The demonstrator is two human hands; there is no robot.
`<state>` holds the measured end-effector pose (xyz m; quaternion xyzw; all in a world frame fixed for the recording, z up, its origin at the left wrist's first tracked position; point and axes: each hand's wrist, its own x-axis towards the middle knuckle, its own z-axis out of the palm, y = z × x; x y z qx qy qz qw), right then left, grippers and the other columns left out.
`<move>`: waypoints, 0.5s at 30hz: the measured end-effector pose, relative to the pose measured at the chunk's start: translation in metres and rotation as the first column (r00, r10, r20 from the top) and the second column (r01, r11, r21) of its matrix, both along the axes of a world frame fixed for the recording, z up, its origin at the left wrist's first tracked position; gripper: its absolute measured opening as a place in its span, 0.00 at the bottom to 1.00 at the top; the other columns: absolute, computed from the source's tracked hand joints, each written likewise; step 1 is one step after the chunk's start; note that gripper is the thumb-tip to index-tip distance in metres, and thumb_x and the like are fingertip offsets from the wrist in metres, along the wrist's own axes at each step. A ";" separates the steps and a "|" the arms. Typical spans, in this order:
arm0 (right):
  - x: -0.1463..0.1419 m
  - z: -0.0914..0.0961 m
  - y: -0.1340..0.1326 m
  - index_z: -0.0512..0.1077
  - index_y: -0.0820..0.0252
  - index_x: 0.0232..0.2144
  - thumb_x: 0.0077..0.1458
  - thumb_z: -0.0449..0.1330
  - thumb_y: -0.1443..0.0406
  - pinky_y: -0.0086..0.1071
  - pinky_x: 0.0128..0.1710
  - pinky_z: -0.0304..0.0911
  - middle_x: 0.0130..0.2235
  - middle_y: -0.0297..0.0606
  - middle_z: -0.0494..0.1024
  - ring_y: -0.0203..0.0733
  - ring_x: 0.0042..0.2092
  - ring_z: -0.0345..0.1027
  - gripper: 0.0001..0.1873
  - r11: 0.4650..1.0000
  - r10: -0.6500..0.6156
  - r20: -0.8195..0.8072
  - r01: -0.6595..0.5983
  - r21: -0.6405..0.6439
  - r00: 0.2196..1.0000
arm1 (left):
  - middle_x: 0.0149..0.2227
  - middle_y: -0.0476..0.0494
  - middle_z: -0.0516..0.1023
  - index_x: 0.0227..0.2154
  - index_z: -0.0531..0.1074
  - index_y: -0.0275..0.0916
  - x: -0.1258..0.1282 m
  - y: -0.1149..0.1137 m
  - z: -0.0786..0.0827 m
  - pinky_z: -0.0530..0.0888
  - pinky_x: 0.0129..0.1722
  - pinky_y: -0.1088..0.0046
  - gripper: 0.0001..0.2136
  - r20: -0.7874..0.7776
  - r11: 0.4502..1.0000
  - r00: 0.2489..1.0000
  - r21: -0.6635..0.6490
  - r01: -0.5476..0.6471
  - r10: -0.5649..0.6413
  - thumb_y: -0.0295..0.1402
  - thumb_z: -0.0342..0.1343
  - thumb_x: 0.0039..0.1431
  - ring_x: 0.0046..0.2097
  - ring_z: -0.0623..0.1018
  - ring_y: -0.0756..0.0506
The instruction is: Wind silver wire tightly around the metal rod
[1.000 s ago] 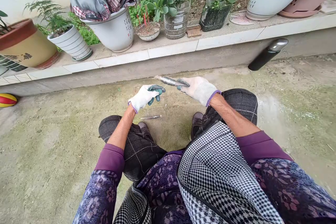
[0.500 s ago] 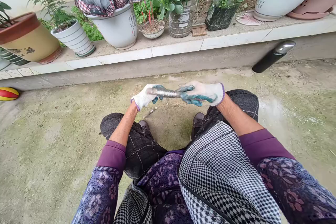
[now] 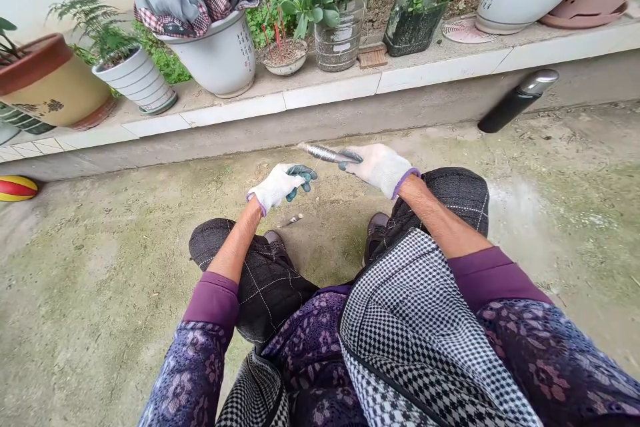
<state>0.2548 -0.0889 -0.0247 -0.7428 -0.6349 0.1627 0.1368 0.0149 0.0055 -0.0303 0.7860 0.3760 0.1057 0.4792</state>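
Note:
My right hand (image 3: 379, 167), in a white glove with teal fingertips, is closed on one end of a silver spindle (image 3: 323, 153) wound with fine metallic strand. The spindle points left, above the concrete floor in front of my knees. My left hand (image 3: 278, 185), gloved the same way, hangs just below and left of the spindle's free tip, its fingertips pinched together. What they pinch is too thin to make out. A second small silver spindle (image 3: 293, 219) lies on the ground by my left shoe.
A tiled ledge (image 3: 325, 90) runs across the back with several flower pots, one white pot (image 3: 220, 57) draped with cloth. A black and silver flask (image 3: 517, 101) leans against the ledge at right. A red and yellow ball (image 3: 15, 188) sits at far left.
Half a second ago both hands met on the spindle. Now the right hand has lifted it up and away, and the left hand has drawn back down and left.

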 end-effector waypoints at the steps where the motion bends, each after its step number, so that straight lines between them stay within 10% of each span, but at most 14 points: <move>1: 0.001 0.002 -0.002 0.77 0.57 0.48 0.58 0.58 0.53 0.32 0.32 0.62 0.37 0.42 0.81 0.45 0.35 0.72 0.21 0.999 -0.038 -0.061 0.040 0.036 0.997 | 0.32 0.40 0.82 0.47 0.77 0.31 0.000 0.000 0.002 0.67 0.23 0.74 0.15 -0.009 1.000 1.000 -0.017 0.001 -0.001 0.36 0.58 0.62 0.24 0.70 0.53; 5: -0.002 0.012 -0.011 0.75 0.61 0.49 0.56 0.59 0.55 0.27 0.21 0.59 0.27 0.35 0.74 0.34 0.23 0.62 0.22 0.988 -0.106 -0.539 0.151 0.039 0.836 | 0.32 0.40 0.82 0.48 0.77 0.31 -0.002 0.000 0.006 0.68 0.24 0.73 0.16 0.000 0.999 1.000 -0.037 -0.011 0.011 0.37 0.57 0.63 0.24 0.70 0.53; 9: -0.009 0.017 -0.016 0.73 0.65 0.49 0.53 0.62 0.58 0.25 0.15 0.57 0.23 0.31 0.69 0.31 0.19 0.57 0.24 0.991 -0.042 -0.799 -0.077 -0.109 0.599 | 0.31 0.41 0.82 0.47 0.78 0.32 -0.003 0.001 0.005 0.70 0.27 0.72 0.16 0.004 0.999 0.999 -0.021 0.033 -0.033 0.37 0.57 0.62 0.27 0.73 0.51; 13: -0.014 0.010 -0.019 0.76 0.65 0.44 0.52 0.64 0.57 0.26 0.13 0.54 0.22 0.31 0.70 0.31 0.18 0.56 0.20 0.848 0.090 -0.768 -0.452 -0.275 0.635 | 0.32 0.43 0.83 0.41 0.79 0.33 -0.003 0.003 -0.001 0.74 0.36 0.70 0.12 0.002 0.992 0.993 0.029 0.120 -0.120 0.34 0.61 0.56 0.37 0.77 0.46; 15: -0.018 0.005 -0.021 0.76 0.64 0.42 0.55 0.65 0.56 0.26 0.15 0.57 0.24 0.33 0.72 0.31 0.20 0.58 0.18 0.837 0.110 -0.698 -0.444 -0.319 0.708 | 0.31 0.45 0.83 0.38 0.79 0.34 -0.003 0.003 -0.005 0.74 0.36 0.70 0.10 -0.024 0.990 0.991 0.043 0.133 -0.132 0.33 0.62 0.54 0.37 0.76 0.47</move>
